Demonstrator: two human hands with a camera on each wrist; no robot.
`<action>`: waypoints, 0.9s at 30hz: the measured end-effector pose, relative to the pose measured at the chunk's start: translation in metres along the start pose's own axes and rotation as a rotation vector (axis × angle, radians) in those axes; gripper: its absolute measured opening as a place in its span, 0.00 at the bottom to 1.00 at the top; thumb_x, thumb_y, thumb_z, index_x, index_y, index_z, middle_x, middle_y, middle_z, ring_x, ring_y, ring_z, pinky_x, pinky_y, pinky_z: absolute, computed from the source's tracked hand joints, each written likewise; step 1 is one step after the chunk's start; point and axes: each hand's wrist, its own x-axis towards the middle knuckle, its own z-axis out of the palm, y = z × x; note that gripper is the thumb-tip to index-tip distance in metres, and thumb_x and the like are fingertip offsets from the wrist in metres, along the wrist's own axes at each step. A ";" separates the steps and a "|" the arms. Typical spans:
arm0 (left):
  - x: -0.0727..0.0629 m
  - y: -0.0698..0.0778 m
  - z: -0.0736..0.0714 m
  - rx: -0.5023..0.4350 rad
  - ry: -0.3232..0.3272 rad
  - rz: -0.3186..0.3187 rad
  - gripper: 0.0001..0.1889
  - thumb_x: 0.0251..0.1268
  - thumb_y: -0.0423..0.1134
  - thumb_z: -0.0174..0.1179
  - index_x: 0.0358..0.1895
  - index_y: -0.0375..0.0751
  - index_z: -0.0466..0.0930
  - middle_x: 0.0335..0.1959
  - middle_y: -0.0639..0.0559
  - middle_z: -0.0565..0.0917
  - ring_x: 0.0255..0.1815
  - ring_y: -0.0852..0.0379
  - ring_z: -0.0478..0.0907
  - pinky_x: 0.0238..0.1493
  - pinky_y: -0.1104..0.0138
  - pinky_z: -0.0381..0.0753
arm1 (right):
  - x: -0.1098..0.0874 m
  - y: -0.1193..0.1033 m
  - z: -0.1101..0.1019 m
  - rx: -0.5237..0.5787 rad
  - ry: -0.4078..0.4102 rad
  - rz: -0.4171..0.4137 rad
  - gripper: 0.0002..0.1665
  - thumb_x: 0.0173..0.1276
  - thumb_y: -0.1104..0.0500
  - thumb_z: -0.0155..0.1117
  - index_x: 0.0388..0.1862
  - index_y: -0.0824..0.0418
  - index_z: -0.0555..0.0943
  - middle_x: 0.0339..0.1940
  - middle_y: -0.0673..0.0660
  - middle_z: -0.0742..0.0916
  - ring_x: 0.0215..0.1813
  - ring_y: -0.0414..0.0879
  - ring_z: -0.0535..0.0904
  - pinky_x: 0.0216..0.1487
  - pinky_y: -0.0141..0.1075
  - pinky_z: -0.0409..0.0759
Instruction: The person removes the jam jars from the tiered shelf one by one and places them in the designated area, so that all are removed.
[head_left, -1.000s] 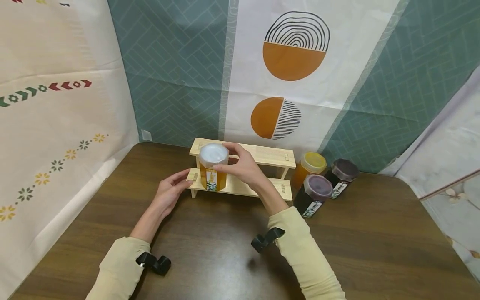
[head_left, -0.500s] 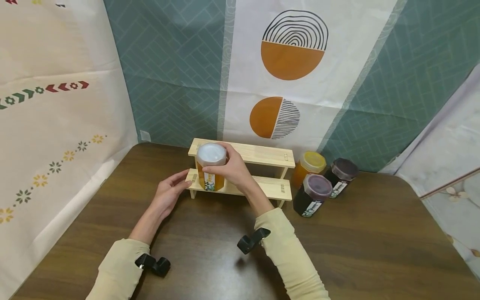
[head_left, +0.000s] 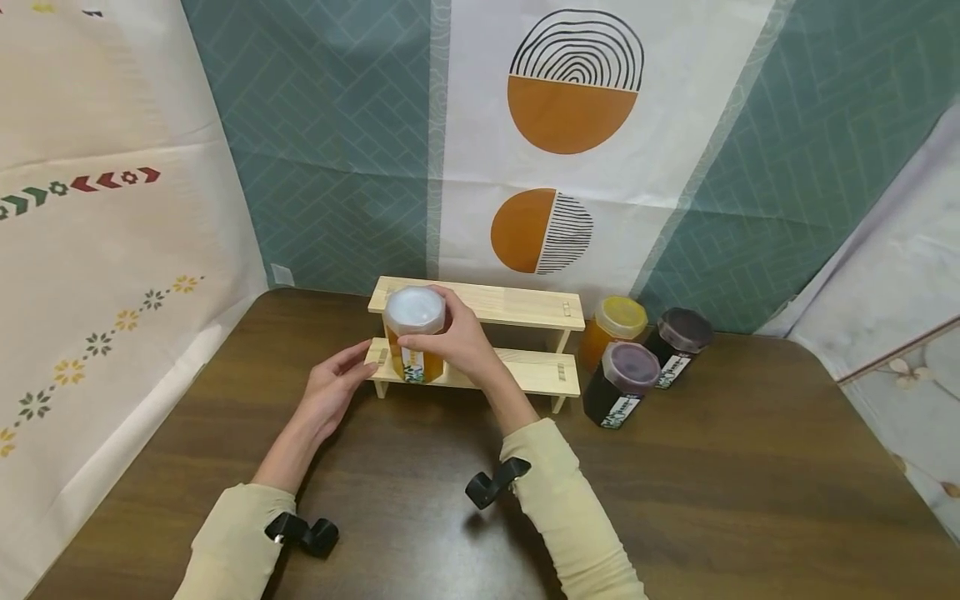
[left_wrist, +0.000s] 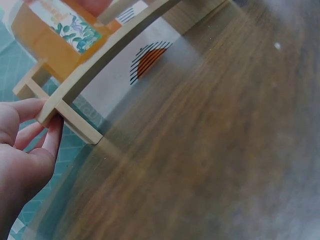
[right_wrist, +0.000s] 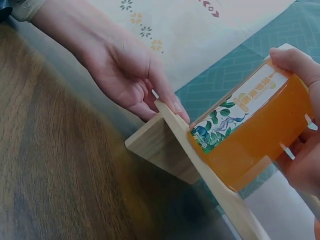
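Observation:
My right hand (head_left: pixel 461 342) grips an amber jar (head_left: pixel 414 308) with a translucent whitish lid, thumb at the front and fingers behind. The jar stands upright at the left end of the lower tier of a pale two-tier wooden shelf (head_left: pixel 536 375). In the right wrist view, a white label (right_wrist: pixel 240 107) with leaves and a blue bird shows on the jar (right_wrist: pixel 265 145), whose base meets the board. My left hand (head_left: pixel 332 390) holds the lower tier's left end. From the left wrist view, that hand (left_wrist: pixel 25 150) pinches the board's end between thumb and fingers.
Right of the shelf stand an amber jar with a yellow lid (head_left: pixel 621 318), a dark jar with a purple lid (head_left: pixel 630 371) and a dark jar with a black lid (head_left: pixel 682 333). Patterned cloth (head_left: pixel 322 167) hangs behind the brown wooden table (head_left: pixel 420 483).
My right hand and the jar have shifted slightly left along the lower tier. The left hand keeps its hold on the shelf end. The head view has moved a little.

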 end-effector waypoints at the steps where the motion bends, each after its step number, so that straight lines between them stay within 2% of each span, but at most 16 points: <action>1: 0.000 0.000 0.000 -0.001 -0.003 0.001 0.29 0.71 0.30 0.55 0.72 0.29 0.58 0.70 0.37 0.60 0.64 0.54 0.64 0.60 0.72 0.70 | -0.001 -0.001 -0.001 -0.010 -0.001 -0.004 0.44 0.53 0.62 0.77 0.67 0.60 0.67 0.55 0.57 0.79 0.54 0.49 0.76 0.54 0.39 0.76; 7: 0.000 0.000 0.001 -0.014 -0.007 0.028 0.30 0.70 0.29 0.56 0.72 0.26 0.57 0.68 0.36 0.62 0.57 0.60 0.68 0.57 0.75 0.71 | -0.015 -0.006 -0.008 -0.066 -0.001 -0.025 0.43 0.52 0.62 0.78 0.66 0.59 0.68 0.54 0.57 0.80 0.52 0.49 0.77 0.51 0.39 0.79; 14: -0.001 -0.003 -0.001 -0.030 -0.005 0.050 0.29 0.70 0.28 0.55 0.71 0.25 0.57 0.66 0.35 0.63 0.54 0.65 0.71 0.55 0.76 0.72 | -0.032 -0.007 -0.017 -0.061 0.068 -0.018 0.41 0.50 0.62 0.79 0.63 0.59 0.72 0.52 0.57 0.81 0.50 0.49 0.77 0.49 0.40 0.79; 19: -0.001 -0.004 -0.003 -0.028 0.001 0.067 0.30 0.70 0.28 0.55 0.71 0.24 0.56 0.65 0.37 0.64 0.53 0.65 0.71 0.54 0.77 0.72 | -0.043 -0.010 -0.030 -0.019 0.100 0.020 0.41 0.48 0.65 0.79 0.63 0.60 0.73 0.53 0.58 0.81 0.52 0.51 0.76 0.51 0.43 0.79; 27: 0.000 -0.005 -0.001 -0.012 -0.014 0.059 0.30 0.70 0.30 0.56 0.71 0.25 0.57 0.67 0.36 0.62 0.56 0.63 0.70 0.55 0.77 0.71 | -0.072 -0.019 -0.055 -0.029 0.119 0.084 0.42 0.47 0.68 0.78 0.64 0.61 0.73 0.54 0.60 0.80 0.53 0.53 0.76 0.54 0.45 0.77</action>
